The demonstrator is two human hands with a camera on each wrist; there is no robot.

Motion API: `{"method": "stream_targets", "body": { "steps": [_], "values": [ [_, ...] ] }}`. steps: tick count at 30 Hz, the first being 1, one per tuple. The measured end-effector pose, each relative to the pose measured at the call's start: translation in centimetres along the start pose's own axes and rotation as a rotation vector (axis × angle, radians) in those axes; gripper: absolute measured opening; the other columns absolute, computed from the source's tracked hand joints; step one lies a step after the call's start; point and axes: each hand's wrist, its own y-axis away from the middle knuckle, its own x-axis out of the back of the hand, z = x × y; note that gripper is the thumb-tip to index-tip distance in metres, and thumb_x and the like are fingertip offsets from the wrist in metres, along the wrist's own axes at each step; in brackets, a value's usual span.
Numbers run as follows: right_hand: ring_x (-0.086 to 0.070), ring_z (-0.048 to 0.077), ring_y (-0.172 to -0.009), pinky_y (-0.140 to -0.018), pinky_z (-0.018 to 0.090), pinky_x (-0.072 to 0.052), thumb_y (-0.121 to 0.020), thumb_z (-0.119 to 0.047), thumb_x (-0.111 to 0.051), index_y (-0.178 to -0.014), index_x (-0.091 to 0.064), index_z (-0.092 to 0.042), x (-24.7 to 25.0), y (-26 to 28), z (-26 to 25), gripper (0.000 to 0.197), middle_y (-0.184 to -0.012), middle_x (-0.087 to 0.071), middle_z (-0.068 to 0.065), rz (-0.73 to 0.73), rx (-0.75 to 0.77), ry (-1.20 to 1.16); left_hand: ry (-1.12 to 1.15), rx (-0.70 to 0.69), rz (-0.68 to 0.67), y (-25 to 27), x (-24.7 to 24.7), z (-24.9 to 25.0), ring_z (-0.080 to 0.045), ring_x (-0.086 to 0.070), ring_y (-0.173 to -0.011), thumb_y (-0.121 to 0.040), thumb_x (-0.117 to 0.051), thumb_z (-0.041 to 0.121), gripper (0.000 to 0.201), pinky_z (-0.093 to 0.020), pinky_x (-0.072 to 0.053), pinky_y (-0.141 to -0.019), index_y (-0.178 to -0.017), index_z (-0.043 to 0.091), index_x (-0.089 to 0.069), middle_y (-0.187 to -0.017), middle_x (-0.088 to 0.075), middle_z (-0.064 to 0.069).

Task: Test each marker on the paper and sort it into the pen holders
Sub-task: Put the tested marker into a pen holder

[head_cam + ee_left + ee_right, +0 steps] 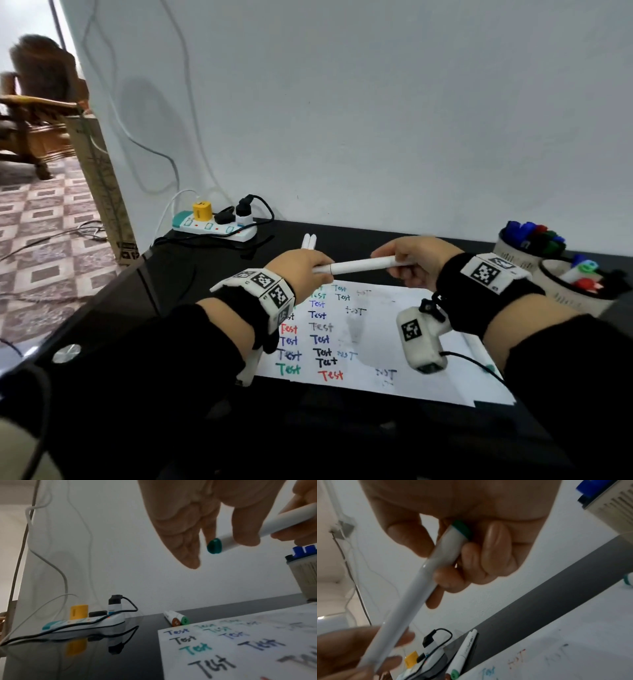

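Both hands hold one white marker [363, 265] level above the paper [373, 342]. My left hand [301, 265] pinches its left end, which carries a dark green tip [214, 546]. My right hand [407, 262] curls round the other end, also banded green [462, 529]. The paper is covered with "Test" written in several colours. Two more white markers [309, 241] lie side by side on the black table behind the paper; their ends are brown and green [179, 620]. Two pale pen holders stand at the right: the far one [524, 251] and the near one [575, 291], both holding markers.
A white power strip [215, 226] with a yellow charger, black plugs and trailing cables sits at the table's [178, 274] back left, against the white wall. A wooden chair [37, 102] stands on the patterned floor beyond the table's left edge.
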Motion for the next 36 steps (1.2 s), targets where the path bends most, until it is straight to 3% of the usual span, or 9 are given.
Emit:
{"method": "stream_targets", "body": {
  "steps": [2, 5, 11, 17, 19, 22, 24, 30, 36],
  "values": [
    [-0.033, 0.012, -0.043, -0.035, 0.016, -0.022, -0.090, -0.005, -0.037, -0.080, -0.059, -0.008, 0.1, 0.4, 0.0, 0.024, -0.053, -0.047, 0.007, 0.056, 0.024, -0.230, 0.064, 0.024, 0.048, 0.3, 0.0, 0.4, -0.003, -0.048, -0.063, -0.090, -0.059, 0.028, 0.024, -0.012, -0.036, -0.054, -0.114, 0.023, -0.062, -0.079, -0.054, 0.009],
    [-0.032, 0.010, -0.037, -0.035, 0.014, -0.020, -0.094, -0.017, -0.045, -0.075, -0.054, -0.012, -0.4, 0.7, 0.0, 0.022, -0.045, -0.046, 0.002, 0.082, 0.033, -0.446, 0.124, 0.058, 0.087, 0.5, 0.1, 1.2, -0.004, -0.049, -0.067, -0.086, -0.064, 0.029, 0.025, -0.011, -0.036, -0.056, -0.110, 0.023, -0.064, -0.082, -0.056, 0.009],
    [-0.032, 0.008, -0.037, -0.035, 0.016, -0.023, -0.088, -0.042, -0.062, -0.071, -0.058, -0.015, -3.0, 0.8, 0.1, 0.032, -0.044, -0.043, -0.003, 0.074, 0.097, -0.296, 0.164, 0.032, 0.104, 0.5, -0.1, 2.8, 0.000, -0.046, -0.059, -0.081, -0.070, 0.034, 0.026, -0.015, -0.034, -0.051, -0.105, 0.023, -0.065, -0.072, -0.052, 0.014],
    [-0.026, 0.010, -0.032, -0.035, 0.016, -0.020, -0.090, -0.022, -0.058, -0.069, -0.051, -0.010, -3.7, 0.5, -0.1, 0.025, -0.039, -0.039, 0.000, 0.124, 0.104, -0.299, 0.190, 0.050, 0.016, 0.7, 0.4, 3.1, -0.002, -0.045, -0.054, -0.087, -0.063, 0.035, 0.013, -0.017, -0.035, -0.052, -0.097, 0.028, -0.067, -0.072, -0.059, 0.010],
    [-0.024, 0.012, -0.032, -0.036, 0.017, -0.020, -0.090, -0.018, -0.056, -0.069, -0.050, -0.009, -3.8, 0.5, -0.2, 0.023, -0.038, -0.037, 0.001, 0.133, 0.130, -0.332, 0.204, 0.048, -0.030, 0.6, 0.8, 3.1, -0.004, -0.050, -0.059, -0.088, -0.061, 0.035, 0.008, -0.019, -0.041, -0.059, -0.092, 0.030, -0.066, -0.069, -0.061, 0.010],
    [-0.022, 0.012, -0.032, -0.036, 0.016, -0.019, -0.091, -0.014, -0.055, -0.069, -0.048, -0.009, -3.7, 0.7, -0.1, 0.023, -0.038, -0.035, 0.002, 0.120, 0.149, -0.427, 0.267, 0.028, -0.081, 0.2, 1.2, 3.2, -0.006, -0.058, -0.068, -0.090, -0.060, 0.030, 0.007, -0.029, -0.050, -0.083, -0.090, 0.027, -0.066, -0.071, -0.065, 0.009],
    [-0.022, 0.011, -0.031, -0.036, 0.015, -0.018, -0.091, -0.014, -0.054, -0.069, -0.047, -0.009, -3.5, 0.9, 0.0, 0.024, -0.037, -0.034, 0.002, 0.107, 0.147, -0.457, 0.298, 0.017, -0.101, 0.1, 1.2, 3.4, -0.003, -0.058, -0.066, -0.091, -0.058, 0.025, 0.011, -0.027, -0.049, -0.087, -0.096, 0.021, -0.067, -0.071, -0.064, 0.010],
    [-0.030, 0.008, -0.034, -0.034, 0.014, -0.021, -0.089, -0.033, -0.063, -0.066, -0.052, -0.014, -3.2, 1.1, 0.2, 0.032, -0.043, -0.044, 0.001, 0.098, 0.102, -0.343, 0.126, 0.006, -0.028, 0.4, 1.1, 3.6, -0.002, -0.048, -0.056, -0.090, -0.059, 0.034, 0.023, -0.018, -0.038, -0.059, -0.104, 0.018, -0.068, -0.066, -0.056, 0.010],
    [-0.029, 0.008, -0.030, -0.031, 0.016, -0.021, -0.090, -0.017, -0.057, -0.066, -0.048, -0.010, -3.8, 1.1, 0.1, 0.026, -0.042, -0.044, 0.003, 0.198, 0.056, -0.414, -0.041, -0.043, -0.034, 0.3, 0.7, 3.7, -0.006, -0.039, -0.053, -0.092, -0.054, 0.034, 0.024, -0.018, -0.028, -0.050, -0.104, 0.016, -0.064, -0.061, -0.043, 0.005]
  ]
}}
